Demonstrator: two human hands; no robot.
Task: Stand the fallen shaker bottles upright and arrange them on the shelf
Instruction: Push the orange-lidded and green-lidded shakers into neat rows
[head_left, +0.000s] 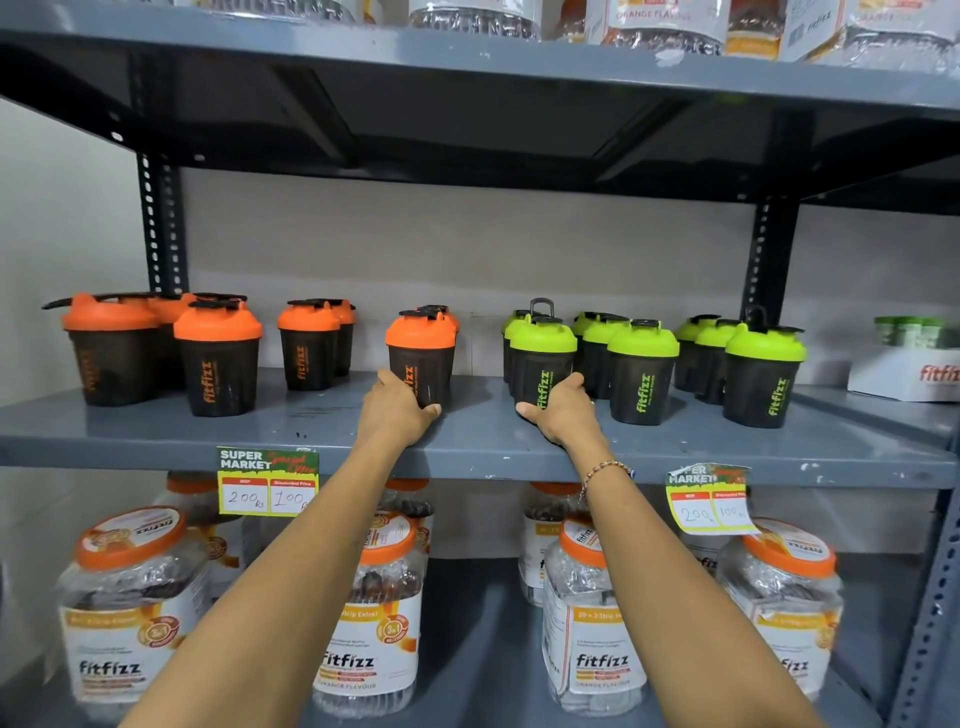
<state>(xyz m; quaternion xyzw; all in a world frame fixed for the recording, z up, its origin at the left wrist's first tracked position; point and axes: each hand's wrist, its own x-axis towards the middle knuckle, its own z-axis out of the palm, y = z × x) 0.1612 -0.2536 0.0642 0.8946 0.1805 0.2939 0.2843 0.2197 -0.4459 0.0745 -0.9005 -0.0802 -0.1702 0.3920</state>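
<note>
Dark shaker bottles stand upright on the grey middle shelf (311, 426). Orange-lidded ones fill the left half, green-lidded ones the right half, in short rows running front to back. My left hand (396, 413) wraps the base of an orange-lidded shaker (422, 353) near the shelf's middle. My right hand (558, 410) grips the base of a green-lidded shaker (543, 358) just to its right. Both held bottles stand upright on the shelf. No bottle in view lies on its side.
A white fitfizz box (906, 374) with green-capped items sits at the far right of the shelf. Two price tags (267, 480) hang from the shelf's front edge. Large fitfizz jars (130, 608) fill the shelf below, more packs the shelf above.
</note>
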